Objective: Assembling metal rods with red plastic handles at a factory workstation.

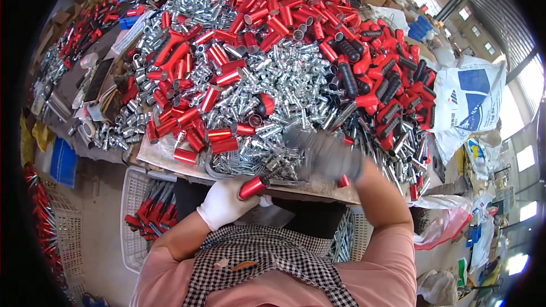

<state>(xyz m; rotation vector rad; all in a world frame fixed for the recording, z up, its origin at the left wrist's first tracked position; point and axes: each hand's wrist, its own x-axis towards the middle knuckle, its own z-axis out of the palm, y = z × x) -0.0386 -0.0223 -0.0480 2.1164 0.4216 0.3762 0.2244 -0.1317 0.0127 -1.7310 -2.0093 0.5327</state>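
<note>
Our white-gloved left hand (223, 202) grips red tube (253, 187) at worktop (170, 156) edge; grey-gloved right hand (325, 153), blurred, grip unclear, reaches into silver fittings (284, 85). Risk we judge: heaped parts sliding off near edge.

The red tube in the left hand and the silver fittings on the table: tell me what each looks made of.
Red tube: likely metal with a glossy red coat; bright streaks run along it and its open end is hollow. Silver fittings: probably plated steel, mirror-bright with sharp glints. The left hand wears a white glove, seemingly cloth.
</note>
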